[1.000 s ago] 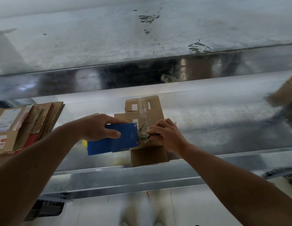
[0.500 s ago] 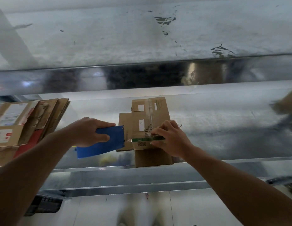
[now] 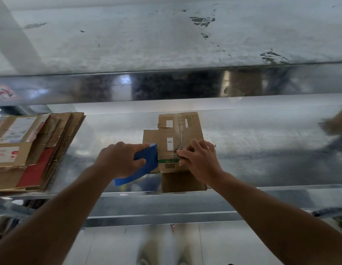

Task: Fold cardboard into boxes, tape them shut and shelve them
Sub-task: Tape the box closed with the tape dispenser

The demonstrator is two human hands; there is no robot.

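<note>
Dispenser (image 3: pixel 147 159) further L; tape (image 3: pixel 169 160) end hidden

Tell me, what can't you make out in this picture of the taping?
All in the head view:
- The blue tool: half covered by the left hand.
- The box: right part under the right hand.
- The brown object at the right edge: blurred, cut off.
- The flat cardboard stack: cut by the left edge.

Dim, glare on metal; blurred, distorted edges
</note>
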